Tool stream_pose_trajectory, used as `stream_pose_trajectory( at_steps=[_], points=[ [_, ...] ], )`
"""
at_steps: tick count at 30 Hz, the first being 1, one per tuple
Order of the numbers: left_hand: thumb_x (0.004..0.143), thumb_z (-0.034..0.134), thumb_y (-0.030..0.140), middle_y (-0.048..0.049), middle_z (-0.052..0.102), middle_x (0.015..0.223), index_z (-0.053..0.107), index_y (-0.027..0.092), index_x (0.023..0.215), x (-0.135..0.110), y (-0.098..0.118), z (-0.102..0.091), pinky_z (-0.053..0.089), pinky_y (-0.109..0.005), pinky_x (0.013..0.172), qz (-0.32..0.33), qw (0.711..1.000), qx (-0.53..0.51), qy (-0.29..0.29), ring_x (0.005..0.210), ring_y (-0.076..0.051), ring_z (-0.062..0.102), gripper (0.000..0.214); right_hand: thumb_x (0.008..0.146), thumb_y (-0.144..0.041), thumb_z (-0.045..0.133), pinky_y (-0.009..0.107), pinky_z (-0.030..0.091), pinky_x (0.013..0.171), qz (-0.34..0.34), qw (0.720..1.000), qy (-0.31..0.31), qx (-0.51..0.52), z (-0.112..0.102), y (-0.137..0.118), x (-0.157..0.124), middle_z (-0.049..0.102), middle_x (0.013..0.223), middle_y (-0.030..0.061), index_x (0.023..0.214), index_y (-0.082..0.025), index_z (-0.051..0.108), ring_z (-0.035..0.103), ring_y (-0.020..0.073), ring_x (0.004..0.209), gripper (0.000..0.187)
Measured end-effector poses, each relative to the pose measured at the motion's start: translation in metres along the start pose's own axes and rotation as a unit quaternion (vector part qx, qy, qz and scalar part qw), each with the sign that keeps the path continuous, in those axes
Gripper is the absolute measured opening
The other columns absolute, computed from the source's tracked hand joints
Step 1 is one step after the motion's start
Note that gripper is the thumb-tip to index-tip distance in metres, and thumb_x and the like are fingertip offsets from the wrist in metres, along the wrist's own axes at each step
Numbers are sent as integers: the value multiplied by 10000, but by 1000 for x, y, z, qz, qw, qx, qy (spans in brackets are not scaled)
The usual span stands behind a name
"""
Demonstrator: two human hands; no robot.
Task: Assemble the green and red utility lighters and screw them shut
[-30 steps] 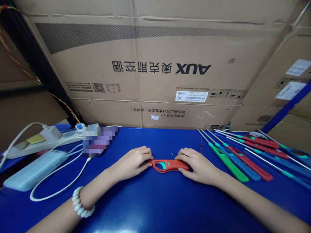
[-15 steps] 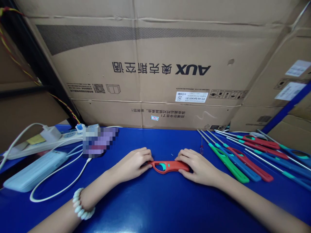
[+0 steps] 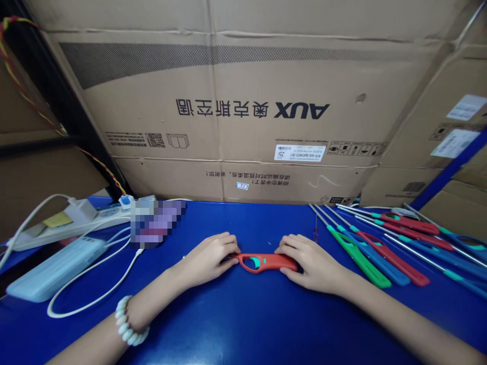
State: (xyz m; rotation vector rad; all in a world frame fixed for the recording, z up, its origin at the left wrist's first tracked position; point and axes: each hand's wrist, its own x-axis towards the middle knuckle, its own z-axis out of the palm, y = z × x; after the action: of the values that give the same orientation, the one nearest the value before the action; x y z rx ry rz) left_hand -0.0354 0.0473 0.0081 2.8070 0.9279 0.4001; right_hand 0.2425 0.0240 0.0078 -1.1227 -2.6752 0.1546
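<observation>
A red gas lighter (image 3: 271, 261) with a green trigger and a small green switch lies across the blue table in front of me. My left hand (image 3: 213, 258) pinches its front end, by the trigger loop; most of the metal tube is hidden behind that hand, with a tiny bright tip showing beyond it. Around the rear of the handle, my right hand (image 3: 310, 263) is closed, thumb below and fingers above. Beyond my right hand stands a small screwdriver (image 3: 315, 234) with a thin shaft, lying on the table.
Several long lighters in green (image 3: 359, 257), blue and red lie at the right. On the left are a light-blue power bank (image 3: 57, 268), a white power strip (image 3: 76, 225), a looping white cable (image 3: 91, 308) and a pixelated phone-like object (image 3: 160, 223). A large cardboard box (image 3: 243, 66) walls the back.
Both hands keep their hold on the red lighter. A tiny bright tip now shows beyond my left hand; otherwise the view has only shifted slightly.
</observation>
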Motion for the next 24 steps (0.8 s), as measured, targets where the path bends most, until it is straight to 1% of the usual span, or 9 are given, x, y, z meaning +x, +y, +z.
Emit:
stream_pose_trajectory(
  at_steps=[3,6,11,14,17,20,22,24],
  points=[
    [963,463,246,-41,593,870,629,161,946,0,0,0,451,-277,728,-1,1000,-5,0,803,-171,554,187,844,-255,577,397,425,853,3,1000,-8,-6,-2,-1,0,601,999,78,1015,-168,628,559,229,898,199],
    [966,455,254,-40,589,868,634,167,938,0,-1,1,457,-278,735,-2,1000,-11,7,801,-169,555,201,858,-265,581,399,429,860,0,1000,-14,-10,-2,-1,0,596,986,83,1012,-159,639,560,229,898,196],
    [938,512,209,-37,584,882,642,163,935,0,-3,5,461,-273,742,-19,1000,-24,5,824,-170,559,137,882,-281,585,386,440,878,-1,1000,-7,1,3,2,-1,599,984,79,1047,-174,645,567,219,908,205],
    [922,542,192,-34,583,884,639,163,907,1,-2,7,462,-272,748,-34,999,-38,6,837,-172,559,102,890,-267,589,383,439,888,0,1000,-3,-4,5,1,-1,612,961,72,1023,-177,650,577,215,899,172],
    [906,569,172,-29,586,879,636,160,881,2,-1,7,457,-269,747,-49,998,-46,3,842,-172,557,73,885,-238,599,398,436,890,9,1000,-13,-26,5,-5,1,618,956,77,992,-167,641,585,223,890,136],
    [900,580,159,-27,598,885,638,162,889,2,1,6,450,-271,761,-60,997,-57,0,857,-175,556,59,873,-260,621,378,459,816,41,999,-16,-19,7,-10,2,612,953,75,953,-168,611,573,229,874,122],
    [901,582,160,-25,608,906,644,172,910,2,1,6,446,-274,778,-68,995,-78,4,873,-175,560,65,852,-280,652,344,462,758,78,997,-6,20,9,-12,3,604,941,55,926,-182,583,557,225,871,141],
    [902,585,169,-23,618,918,647,182,920,1,0,6,442,-276,789,-78,991,-107,18,883,-173,567,66,821,-280,690,317,449,745,111,991,1,76,13,-12,4,592,920,28,902,-197,561,547,215,880,173]
  ],
)
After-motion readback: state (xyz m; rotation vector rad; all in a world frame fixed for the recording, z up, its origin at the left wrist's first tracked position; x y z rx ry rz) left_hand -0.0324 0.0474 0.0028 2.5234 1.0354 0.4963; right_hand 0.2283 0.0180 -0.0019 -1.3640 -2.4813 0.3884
